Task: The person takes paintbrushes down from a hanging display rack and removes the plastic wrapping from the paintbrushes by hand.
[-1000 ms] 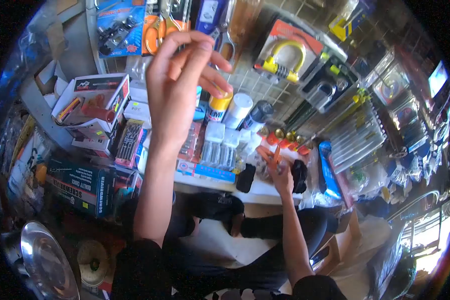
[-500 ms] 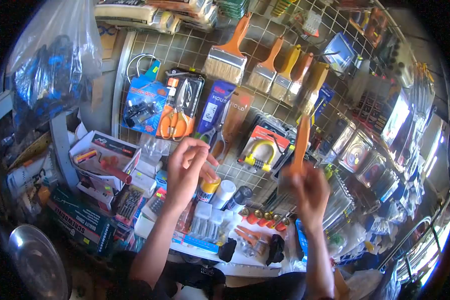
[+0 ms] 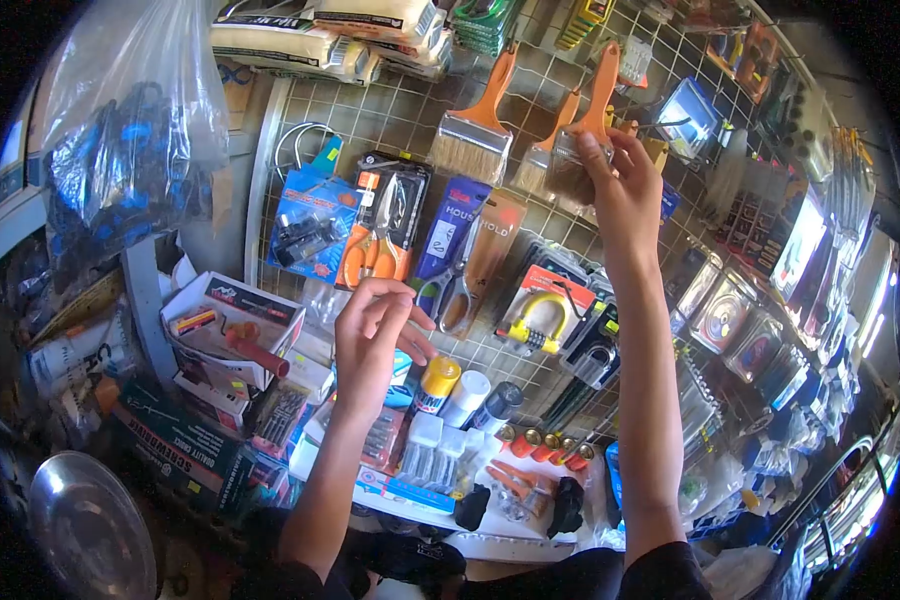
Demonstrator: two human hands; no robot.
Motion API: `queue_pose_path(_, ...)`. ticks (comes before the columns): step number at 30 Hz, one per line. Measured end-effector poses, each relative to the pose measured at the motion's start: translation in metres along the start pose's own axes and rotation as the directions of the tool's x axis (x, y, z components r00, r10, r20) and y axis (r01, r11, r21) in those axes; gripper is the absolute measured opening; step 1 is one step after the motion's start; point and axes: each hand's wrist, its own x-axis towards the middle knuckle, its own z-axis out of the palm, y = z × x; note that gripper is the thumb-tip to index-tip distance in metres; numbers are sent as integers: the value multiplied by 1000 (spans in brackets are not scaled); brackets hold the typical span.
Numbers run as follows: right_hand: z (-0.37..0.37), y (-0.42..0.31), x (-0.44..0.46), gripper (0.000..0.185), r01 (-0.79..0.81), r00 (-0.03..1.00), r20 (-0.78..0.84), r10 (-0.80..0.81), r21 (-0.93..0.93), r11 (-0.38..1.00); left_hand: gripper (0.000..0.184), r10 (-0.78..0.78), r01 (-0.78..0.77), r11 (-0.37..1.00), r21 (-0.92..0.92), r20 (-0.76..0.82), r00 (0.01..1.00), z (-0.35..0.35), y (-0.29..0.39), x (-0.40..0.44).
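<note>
A paintbrush (image 3: 600,85) with an orange handle and a metal band is pinched in my right hand (image 3: 630,185), high up against the wire grid. Its handle points upward, and its bristles hang down in front of the other hanging brushes. Just left of it hang a smaller orange-handled paintbrush (image 3: 550,150) and a wide paintbrush (image 3: 478,120). My left hand (image 3: 372,335) is raised with loosely bent fingers, holding nothing. Behind and above that hand are packaged orange-handled scissors (image 3: 372,250) and scissors with grey handles (image 3: 445,295).
Spray cans (image 3: 436,385) stand on a shelf below. A yellow lock (image 3: 537,320) in packaging hangs mid-grid. At left are an open box (image 3: 232,325), a plastic bag (image 3: 135,150) of blue items and a round metal lid (image 3: 92,525). Packaged goods crowd the right side.
My right hand has risen with the paintbrush, from beside the yellow lock up to the row of hanging brushes. The view has shifted slightly; my left hand stays in much the same pose.
</note>
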Motion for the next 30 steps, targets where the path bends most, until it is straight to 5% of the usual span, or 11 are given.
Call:
queue_pose_path(5, 3, -1, -4, 50, -125, 992, -8, 125, 5, 992, 19, -8, 8, 1000, -2, 7, 1000, 2, -1, -1)
queue_pose_path(16, 11, -16, -2, 35, -177, 980, -90, 179, 31, 984, 20, -30, 30, 999, 14, 36, 999, 6, -6, -3)
queue_pose_path(18, 9, -28, -5, 40, -286, 954, -82, 289, 44, 957, 19, -28, 28, 999, 18, 40, 999, 7, -6, -3)
queue_pose_path(21, 0, -35, 7, 25, -453, 880, 59, 471, 405, 794, 19, -43, 42, 999, 25, 34, 998, 8, -8, -4)
queue_pose_path(22, 0, -42, 0, 25, -355, 930, 71, 362, 435, 828, 19, -37, 35, 999, 28, 41, 998, 8, -9, -4)
queue_pose_path(30, 14, 104, 40, 38, -472, 879, -70, 471, 12, 882, 17, -43, 38, 997, 59, 71, 997, 15, -9, -7)
